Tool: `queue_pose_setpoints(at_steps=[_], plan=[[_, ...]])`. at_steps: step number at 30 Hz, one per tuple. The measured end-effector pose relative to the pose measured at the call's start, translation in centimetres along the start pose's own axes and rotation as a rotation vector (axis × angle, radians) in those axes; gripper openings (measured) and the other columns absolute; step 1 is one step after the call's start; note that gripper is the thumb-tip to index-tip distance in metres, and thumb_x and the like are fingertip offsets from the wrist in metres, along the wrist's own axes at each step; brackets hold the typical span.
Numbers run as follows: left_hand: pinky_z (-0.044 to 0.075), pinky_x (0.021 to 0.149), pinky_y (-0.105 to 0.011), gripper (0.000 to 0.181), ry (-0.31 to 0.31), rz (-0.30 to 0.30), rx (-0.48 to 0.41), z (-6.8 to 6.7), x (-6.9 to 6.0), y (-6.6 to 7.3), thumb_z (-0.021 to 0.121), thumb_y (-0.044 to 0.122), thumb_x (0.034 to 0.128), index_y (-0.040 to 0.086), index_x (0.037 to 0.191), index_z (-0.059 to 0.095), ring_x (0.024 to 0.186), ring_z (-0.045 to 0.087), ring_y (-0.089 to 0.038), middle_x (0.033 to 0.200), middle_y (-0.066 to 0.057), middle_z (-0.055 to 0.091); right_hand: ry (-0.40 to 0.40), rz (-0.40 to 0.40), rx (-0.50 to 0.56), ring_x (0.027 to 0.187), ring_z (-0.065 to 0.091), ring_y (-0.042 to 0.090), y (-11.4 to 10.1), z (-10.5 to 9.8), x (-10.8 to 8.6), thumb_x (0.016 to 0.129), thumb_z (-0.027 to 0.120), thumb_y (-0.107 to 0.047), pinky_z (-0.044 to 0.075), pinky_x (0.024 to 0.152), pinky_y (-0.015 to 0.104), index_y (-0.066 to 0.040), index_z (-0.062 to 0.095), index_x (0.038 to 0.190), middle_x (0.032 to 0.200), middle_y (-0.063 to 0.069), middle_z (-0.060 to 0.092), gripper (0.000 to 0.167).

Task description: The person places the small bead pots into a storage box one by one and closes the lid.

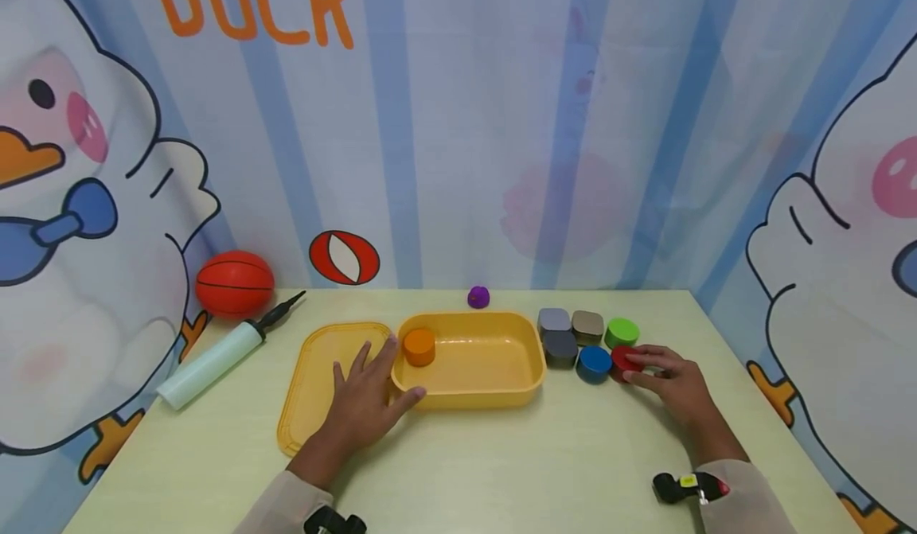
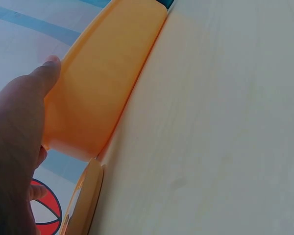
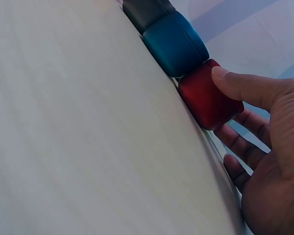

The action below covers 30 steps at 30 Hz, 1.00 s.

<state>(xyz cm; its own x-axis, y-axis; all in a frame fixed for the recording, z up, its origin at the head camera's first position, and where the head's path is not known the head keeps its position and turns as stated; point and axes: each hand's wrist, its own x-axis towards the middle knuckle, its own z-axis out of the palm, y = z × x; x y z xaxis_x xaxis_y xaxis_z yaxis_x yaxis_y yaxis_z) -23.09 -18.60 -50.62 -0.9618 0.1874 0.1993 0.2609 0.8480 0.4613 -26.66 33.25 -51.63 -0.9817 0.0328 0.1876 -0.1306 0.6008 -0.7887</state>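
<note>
Lying between hands (image 1: 361, 407) (image 1: 669, 383), yellow container (image 1: 487, 361)

Red block (image 3: 203, 98) pinched in the right hand (image 1: 669, 383); yellow box (image 1: 487, 363) under the left hand's (image 1: 361, 407) touch.

The red block is short, glossy and rounded at its edges; it sits upright on the table, right beside a blue block (image 1: 594, 364) and in front of a green one (image 1: 622, 332); the yellow box, rectangular with rounded corners, lies flat and open-topped, long side across; an orange block (image 1: 419, 348) stands inside its left end.
</note>
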Motion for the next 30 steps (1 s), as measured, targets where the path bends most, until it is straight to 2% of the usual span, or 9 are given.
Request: queue_pose_setpoints(at_steps=[4, 8, 12, 17, 22, 25, 28, 30], plan=[[-0.002, 0.124, -0.089, 0.098, 0.000, 0.004, 0.001, -0.1, 0.0, 0.2, 0.060, 0.071, 0.1021, 0.021, 0.177, 0.021, 0.170, 0.018, -0.046, 0.182, -0.001, 0.029, 0.023, -0.017, -0.006, 0.115, 0.043, -0.016, 0.1, -0.1, 0.0, 0.099, 0.083, -0.023, 0.047, 0.085, 0.009, -0.002, 0.080, 0.129, 0.148, 0.019, 0.065, 0.036], [-0.001, 0.124, -0.089, 0.098, -0.003, 0.007, 0.006, -0.2, 0.1, 0.2, 0.059, 0.071, 0.1023, 0.020, 0.177, 0.021, 0.170, 0.018, -0.046, 0.182, -0.002, 0.029, 0.046, -0.029, 0.001, 0.112, 0.044, -0.020, 0.2, -0.1, 0.1, 0.099, 0.084, -0.021, 0.048, 0.084, 0.008, -0.001, 0.081, 0.127, 0.145, 0.020, 0.065, 0.035], [-0.001, 0.123, -0.090, 0.098, 0.002, 0.009, 0.004, -0.2, 0.1, 0.2, 0.060, 0.071, 0.1024, 0.020, 0.177, 0.021, 0.170, 0.018, -0.046, 0.182, -0.003, 0.030, 0.061, -0.033, 0.011, 0.112, 0.046, -0.019, 0.3, -0.2, 0.2, 0.099, 0.084, -0.024, 0.049, 0.084, 0.007, -0.001, 0.080, 0.127, 0.143, 0.021, 0.066, 0.036], [-0.002, 0.123, -0.090, 0.098, 0.008, 0.013, -0.003, -0.2, -0.1, 0.1, 0.061, 0.069, 0.1025, 0.020, 0.177, 0.021, 0.170, 0.019, -0.047, 0.181, -0.003, 0.031, 0.056, 0.001, 0.019, 0.113, 0.046, -0.017, 0.2, -0.4, 0.0, 0.100, 0.083, -0.030, 0.049, 0.086, 0.005, -0.003, 0.079, 0.132, 0.145, 0.016, 0.065, 0.041], [-0.001, 0.123, -0.091, 0.098, 0.007, 0.005, 0.009, -0.1, -0.2, -0.1, 0.059, 0.071, 0.1025, 0.020, 0.177, 0.020, 0.170, 0.019, -0.047, 0.182, -0.003, 0.031, 0.082, -0.029, 0.040, 0.112, 0.049, -0.018, -0.3, -0.6, -0.1, 0.100, 0.083, -0.025, 0.051, 0.085, 0.006, -0.003, 0.079, 0.132, 0.144, 0.016, 0.067, 0.039], [-0.001, 0.123, -0.090, 0.098, 0.008, 0.001, 0.007, 0.0, -0.3, 0.0, 0.059, 0.071, 0.1023, 0.020, 0.177, 0.021, 0.170, 0.019, -0.047, 0.182, -0.003, 0.031, 0.121, -0.041, 0.053, 0.111, 0.052, -0.016, -0.6, -1.0, -0.1, 0.098, 0.085, -0.025, 0.052, 0.083, 0.006, -0.004, 0.080, 0.131, 0.135, -0.002, 0.070, 0.039], [-0.001, 0.123, -0.090, 0.098, 0.008, 0.008, 0.002, 0.0, -0.3, 0.0, 0.060, 0.071, 0.1026, 0.020, 0.177, 0.021, 0.170, 0.019, -0.047, 0.182, -0.003, 0.030, 0.153, -0.049, 0.080, 0.109, 0.056, -0.013, -1.1, -1.3, -0.2, 0.098, 0.086, -0.024, 0.053, 0.081, 0.007, -0.004, 0.080, 0.131, 0.126, -0.025, 0.065, 0.040], [-0.001, 0.123, -0.090, 0.098, 0.007, 0.011, 0.006, -0.1, -0.3, 0.0, 0.060, 0.071, 0.1027, 0.020, 0.177, 0.020, 0.170, 0.018, -0.046, 0.182, -0.002, 0.029, 0.161, -0.068, 0.109, 0.108, 0.058, -0.011, -1.6, -1.4, -0.2, 0.098, 0.086, -0.021, 0.054, 0.080, 0.008, -0.002, 0.079, 0.131, 0.121, -0.034, 0.061, 0.039]])
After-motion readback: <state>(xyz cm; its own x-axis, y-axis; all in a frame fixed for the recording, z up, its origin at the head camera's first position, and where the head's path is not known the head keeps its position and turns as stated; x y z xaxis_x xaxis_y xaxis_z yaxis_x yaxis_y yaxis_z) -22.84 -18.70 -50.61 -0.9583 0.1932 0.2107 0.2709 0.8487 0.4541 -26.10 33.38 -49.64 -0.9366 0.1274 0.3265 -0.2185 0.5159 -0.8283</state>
